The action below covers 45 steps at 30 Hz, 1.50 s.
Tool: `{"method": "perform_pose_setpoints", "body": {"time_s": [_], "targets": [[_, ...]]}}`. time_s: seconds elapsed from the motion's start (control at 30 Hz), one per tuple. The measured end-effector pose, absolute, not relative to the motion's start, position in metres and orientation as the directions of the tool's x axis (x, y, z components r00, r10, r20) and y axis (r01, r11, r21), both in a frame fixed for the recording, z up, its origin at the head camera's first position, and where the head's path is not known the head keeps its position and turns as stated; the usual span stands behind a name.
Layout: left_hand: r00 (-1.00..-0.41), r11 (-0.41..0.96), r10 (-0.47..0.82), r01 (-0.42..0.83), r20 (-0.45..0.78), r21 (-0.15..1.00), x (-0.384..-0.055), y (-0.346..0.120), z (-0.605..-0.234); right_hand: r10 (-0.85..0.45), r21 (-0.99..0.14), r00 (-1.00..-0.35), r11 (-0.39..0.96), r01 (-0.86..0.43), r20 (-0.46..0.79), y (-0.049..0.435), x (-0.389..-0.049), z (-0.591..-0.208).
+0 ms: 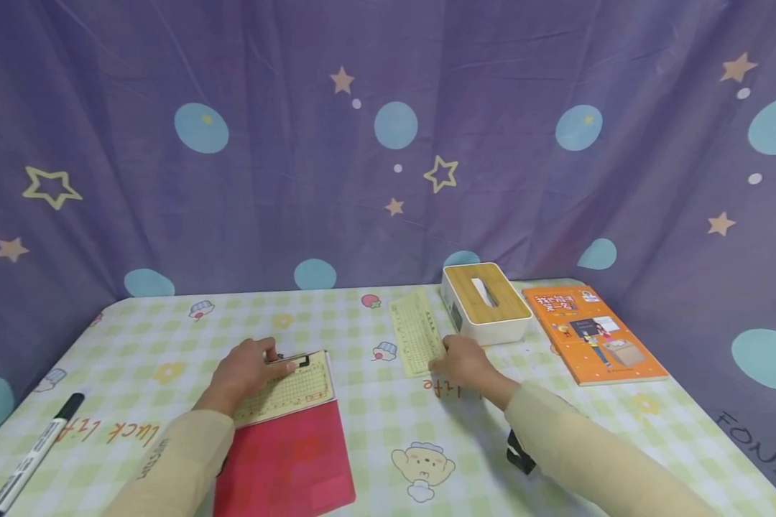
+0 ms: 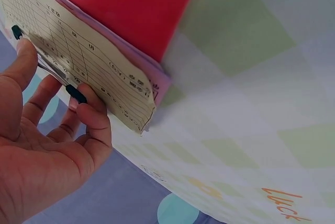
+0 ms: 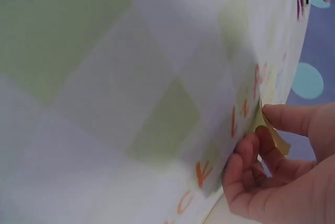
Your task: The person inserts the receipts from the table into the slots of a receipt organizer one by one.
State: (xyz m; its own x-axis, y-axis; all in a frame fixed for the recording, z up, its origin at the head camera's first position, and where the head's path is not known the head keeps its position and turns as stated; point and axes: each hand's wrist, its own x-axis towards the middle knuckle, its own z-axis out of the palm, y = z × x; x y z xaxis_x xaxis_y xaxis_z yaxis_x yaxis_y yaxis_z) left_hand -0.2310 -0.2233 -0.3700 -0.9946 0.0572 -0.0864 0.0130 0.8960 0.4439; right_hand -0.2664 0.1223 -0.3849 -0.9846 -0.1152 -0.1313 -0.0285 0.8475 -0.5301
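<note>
In the head view my left hand (image 1: pixel 248 370) is at a metal clip (image 1: pixel 295 360) along the far edge of yellowish printed forms (image 1: pixel 291 393). Those forms lie over the upper part of a red folder (image 1: pixel 291 459). Thumb and curled fingers hold the clip's dark-tipped lever (image 2: pixel 76 93) in the left wrist view, and a pinkish layer shows beneath the forms. Farther right, my right hand (image 1: pixel 467 365) pinches the near right edge of a separate yellowish form sheet (image 1: pixel 415 330). Part of that sheet (image 3: pixel 282 144) bends between thumb and fingers in the right wrist view.
A white tissue box (image 1: pixel 491 332) with a wooden lid stands just behind the right hand. To its right lies an orange book (image 1: pixel 598 337). A marker (image 1: pixel 35 456) with a black cap lies at the left. Behind the checked tablecloth (image 1: pixel 375 431) hangs a purple curtain (image 1: pixel 284 143).
</note>
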Motion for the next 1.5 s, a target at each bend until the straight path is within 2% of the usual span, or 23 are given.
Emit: {"method": "perform_pose_setpoints", "body": {"time_s": [0.27,0.43,0.53,0.73,0.83,1.1,1.2,1.5], "targets": [[-0.995,0.895,0.053,0.008,-0.089,0.446,-0.231,-0.222,-0.37,-0.215,-0.574,-0.973,0.787,-0.227,0.09,0.136,-0.261,-0.369],[-0.995,0.893,0.05,0.005,-0.089,0.451,-0.231,-0.222,-0.369,-0.281,-0.62,-0.93,0.694,-0.367,0.237,0.133,-0.254,-0.353],[-0.994,0.894,0.056,0.009,-0.091,0.448,-0.231,-0.223,-0.369,-0.306,-0.672,-0.912,0.617,-0.409,0.273,0.129,-0.248,-0.346],[-0.994,0.894,0.061,0.012,-0.096,0.449,-0.231,-0.224,-0.371,-0.375,-0.763,-0.895,0.497,-0.413,0.24,0.113,-0.236,-0.345],[-0.994,0.891,0.061,0.014,-0.09,0.455,-0.23,-0.223,-0.371,-0.404,-0.808,-0.895,0.455,-0.375,0.188,0.101,-0.231,-0.349],[-0.995,0.893,0.071,0.031,-0.073,0.449,-0.228,-0.222,-0.37,-0.383,-0.929,-0.924,0.344,-0.134,-0.009,0.055,-0.225,-0.368],[-0.995,0.894,0.083,0.05,-0.054,0.446,-0.228,-0.224,-0.371,-0.376,-0.938,-0.925,0.337,-0.085,-0.051,0.037,-0.224,-0.374],[-0.994,0.888,0.069,0.023,-0.085,0.459,-0.229,-0.223,-0.371,-0.335,-0.934,-0.94,0.35,-0.069,-0.056,-0.005,-0.225,-0.388]]}}
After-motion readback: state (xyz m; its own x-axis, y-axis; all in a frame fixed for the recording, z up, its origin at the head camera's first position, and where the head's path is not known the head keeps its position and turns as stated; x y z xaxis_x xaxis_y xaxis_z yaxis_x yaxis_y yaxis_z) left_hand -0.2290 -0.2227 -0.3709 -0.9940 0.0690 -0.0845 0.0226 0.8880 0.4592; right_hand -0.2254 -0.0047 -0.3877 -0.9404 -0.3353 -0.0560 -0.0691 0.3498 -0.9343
